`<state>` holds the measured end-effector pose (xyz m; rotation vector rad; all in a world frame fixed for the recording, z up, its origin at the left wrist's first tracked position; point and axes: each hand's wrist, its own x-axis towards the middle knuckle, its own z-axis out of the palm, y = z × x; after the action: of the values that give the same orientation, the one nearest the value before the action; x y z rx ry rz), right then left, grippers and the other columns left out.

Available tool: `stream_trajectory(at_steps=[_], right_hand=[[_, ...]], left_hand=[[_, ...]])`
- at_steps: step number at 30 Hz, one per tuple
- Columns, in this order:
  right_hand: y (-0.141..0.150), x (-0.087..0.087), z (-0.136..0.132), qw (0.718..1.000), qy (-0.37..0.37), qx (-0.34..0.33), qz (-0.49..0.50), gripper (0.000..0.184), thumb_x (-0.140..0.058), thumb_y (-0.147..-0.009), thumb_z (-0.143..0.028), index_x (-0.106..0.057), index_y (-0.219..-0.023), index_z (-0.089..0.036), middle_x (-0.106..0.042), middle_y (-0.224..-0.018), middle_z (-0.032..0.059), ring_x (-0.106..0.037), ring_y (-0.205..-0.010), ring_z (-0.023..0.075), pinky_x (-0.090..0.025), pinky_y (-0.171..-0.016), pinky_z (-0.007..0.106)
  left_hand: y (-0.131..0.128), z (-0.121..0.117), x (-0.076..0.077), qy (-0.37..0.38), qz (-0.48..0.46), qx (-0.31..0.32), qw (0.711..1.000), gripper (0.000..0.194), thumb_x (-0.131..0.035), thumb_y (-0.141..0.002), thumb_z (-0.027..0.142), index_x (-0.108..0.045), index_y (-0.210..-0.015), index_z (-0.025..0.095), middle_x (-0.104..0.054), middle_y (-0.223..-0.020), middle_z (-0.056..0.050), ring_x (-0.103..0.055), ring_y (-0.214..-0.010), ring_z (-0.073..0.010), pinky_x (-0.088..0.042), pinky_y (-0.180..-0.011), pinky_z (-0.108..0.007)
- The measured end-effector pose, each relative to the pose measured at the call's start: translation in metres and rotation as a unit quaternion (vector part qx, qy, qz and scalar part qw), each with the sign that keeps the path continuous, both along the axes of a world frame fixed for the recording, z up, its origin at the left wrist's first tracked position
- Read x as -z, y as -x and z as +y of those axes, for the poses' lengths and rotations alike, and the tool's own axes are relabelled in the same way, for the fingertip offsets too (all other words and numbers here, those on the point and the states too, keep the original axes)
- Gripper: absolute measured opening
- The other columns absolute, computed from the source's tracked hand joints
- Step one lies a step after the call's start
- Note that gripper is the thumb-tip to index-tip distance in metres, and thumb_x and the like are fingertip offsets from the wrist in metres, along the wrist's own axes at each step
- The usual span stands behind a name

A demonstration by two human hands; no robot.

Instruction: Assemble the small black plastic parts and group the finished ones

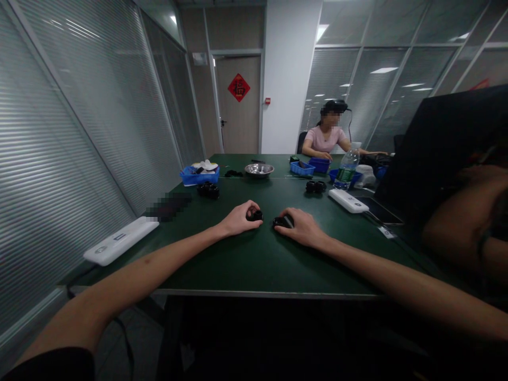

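Observation:
My left hand (242, 218) is closed around a small black rounded part (257, 215), its thumb below and its fingers curled over the top. Facing it, a short gap to the right, my right hand (299, 226) grips another small black part (281, 222) with a shiny surface. Both hands rest low over the green table (254, 264). The exact kind of either part does not show, and fingers cover much of each. Beyond my hands lie a black cluster of round pieces (208, 190) on the left and a similar black cluster (316, 187) on the right.
A metal bowl (259, 170), a filled blue basket (200, 176) and a smaller blue basket (302, 169) stand farther back. White power banks (121, 241) flank my arms. At right are a water bottle (347, 168), a phone (379, 209) and another person's arm (456, 222). Someone sits opposite (325, 138).

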<state>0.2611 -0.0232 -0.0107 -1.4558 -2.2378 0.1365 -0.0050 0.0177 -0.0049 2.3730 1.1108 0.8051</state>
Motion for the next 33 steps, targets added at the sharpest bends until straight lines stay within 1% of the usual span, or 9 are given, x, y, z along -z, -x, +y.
stream_trajectory(at_steps=[11,13,15,17,21,24,26,29,33], right_hand=[[-0.001,0.004,0.002,1.0,-0.005,-0.011,0.0,0.036,-0.071,-0.089,-0.049,-0.065,-0.111,-0.022,-0.071,-0.11,0.0088,-0.066,-0.099,0.0275,-0.051,-0.086,0.042],[0.0,0.002,0.002,1.0,0.001,-0.016,0.011,0.034,-0.072,-0.089,-0.045,-0.065,-0.112,-0.021,-0.071,-0.109,0.0087,-0.067,-0.097,0.0267,-0.052,-0.086,0.041],[0.001,-0.002,0.003,0.999,0.003,-0.042,0.025,0.032,-0.072,-0.09,-0.037,-0.063,-0.115,-0.02,-0.072,-0.109,0.0079,-0.068,-0.096,0.0249,-0.054,-0.086,0.038],[0.003,-0.007,0.004,0.996,-0.017,-0.082,0.021,0.034,-0.07,-0.091,-0.028,-0.06,-0.122,-0.021,-0.07,-0.111,0.0074,-0.068,-0.097,0.0235,-0.055,-0.086,0.037],[0.011,-0.017,0.007,0.985,-0.09,-0.141,-0.047,0.044,-0.063,-0.093,-0.018,-0.057,-0.136,-0.024,-0.061,-0.121,0.009,-0.066,-0.098,0.0233,-0.056,-0.087,0.038],[0.021,-0.021,0.007,0.975,-0.117,-0.179,-0.06,0.053,-0.054,-0.096,-0.013,-0.05,-0.147,-0.026,-0.055,-0.128,0.011,-0.065,-0.1,0.0234,-0.058,-0.089,0.039],[0.028,-0.021,0.005,0.966,-0.127,-0.214,-0.07,0.058,-0.05,-0.096,-0.009,-0.046,-0.151,-0.028,-0.051,-0.136,0.012,-0.063,-0.109,0.0251,-0.058,-0.094,0.042],[0.034,-0.019,0.002,0.951,-0.133,-0.263,-0.097,0.061,-0.048,-0.095,-0.006,-0.046,-0.151,-0.028,-0.047,-0.148,0.0126,-0.054,-0.129,0.0299,-0.053,-0.105,0.05],[0.034,-0.014,0.0,0.95,-0.132,-0.263,-0.102,0.062,-0.048,-0.095,-0.008,-0.042,-0.155,-0.023,-0.05,-0.151,0.0137,-0.053,-0.133,0.0304,-0.052,-0.109,0.052]], left_hand=[[0.003,0.003,0.001,0.02,-0.021,0.017,0.999,0.048,-0.076,-0.08,0.048,-0.062,-0.117,0.021,-0.069,-0.109,-0.006,-0.066,-0.097,-0.0226,-0.052,-0.084,-0.035],[0.004,0.004,0.002,0.025,-0.032,0.025,0.999,0.048,-0.077,-0.079,0.046,-0.061,-0.117,0.021,-0.069,-0.111,-0.005,-0.066,-0.098,-0.022,-0.052,-0.084,-0.034],[0.004,0.005,0.003,0.034,-0.043,0.033,0.998,0.048,-0.078,-0.079,0.044,-0.06,-0.117,0.021,-0.07,-0.115,-0.006,-0.067,-0.102,-0.0221,-0.052,-0.086,-0.034],[0.004,0.004,0.002,0.047,-0.053,0.047,0.996,0.05,-0.079,-0.079,0.043,-0.058,-0.119,0.021,-0.07,-0.117,-0.006,-0.067,-0.108,-0.0229,-0.052,-0.089,-0.034],[0.003,0.003,0.002,0.069,-0.061,0.076,0.993,0.057,-0.079,-0.08,0.043,-0.051,-0.125,0.022,-0.073,-0.12,-0.008,-0.069,-0.111,-0.0243,-0.05,-0.097,-0.038],[0.003,0.003,0.002,0.086,-0.072,0.095,0.989,0.061,-0.078,-0.081,0.042,-0.047,-0.13,0.022,-0.073,-0.123,-0.009,-0.069,-0.116,-0.025,-0.048,-0.104,-0.041],[0.003,0.004,0.003,0.096,-0.079,0.105,0.987,0.062,-0.078,-0.081,0.041,-0.045,-0.132,0.023,-0.072,-0.126,-0.009,-0.068,-0.119,-0.0255,-0.048,-0.105,-0.042],[0.004,0.004,0.002,0.098,-0.076,0.104,0.987,0.062,-0.077,-0.081,0.041,-0.045,-0.132,0.023,-0.072,-0.129,-0.009,-0.069,-0.118,-0.026,-0.05,-0.103,-0.042],[0.004,0.003,0.0,0.088,-0.068,0.104,0.988,0.06,-0.077,-0.081,0.041,-0.047,-0.13,0.023,-0.073,-0.128,-0.008,-0.069,-0.119,-0.0255,-0.048,-0.105,-0.041]])
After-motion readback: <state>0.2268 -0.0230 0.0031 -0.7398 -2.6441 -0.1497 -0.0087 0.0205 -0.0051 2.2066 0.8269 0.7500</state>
